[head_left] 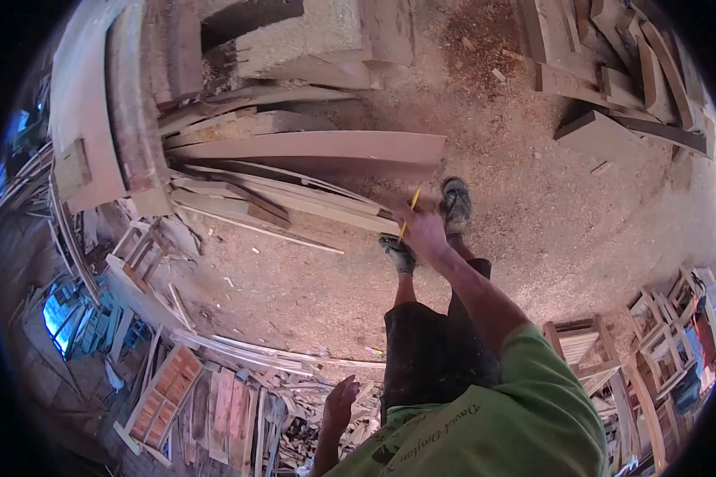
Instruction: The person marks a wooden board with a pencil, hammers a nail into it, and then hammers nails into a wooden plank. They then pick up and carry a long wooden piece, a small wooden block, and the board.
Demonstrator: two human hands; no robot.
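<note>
My right hand (423,231) is closed around a yellow pencil (410,213), which sticks out above and below the fingers. It reaches out in front of my legs, at the near ends of several long narrow boards (318,197). Just beyond them, a wide pinkish plank (318,146) extends from the left, its right end close to my shoe. My left hand (341,404) hangs low by my side, holding nothing, with its fingers loosely apart.
Thick timber blocks (302,41) and long planks (85,103) are piled at the upper left. More cut boards (648,63) lie stacked at the upper right. Wooden frames (165,395) and offcuts stand lower left, with chair-like frames (664,334) at right. Sawdust covers the floor (549,230).
</note>
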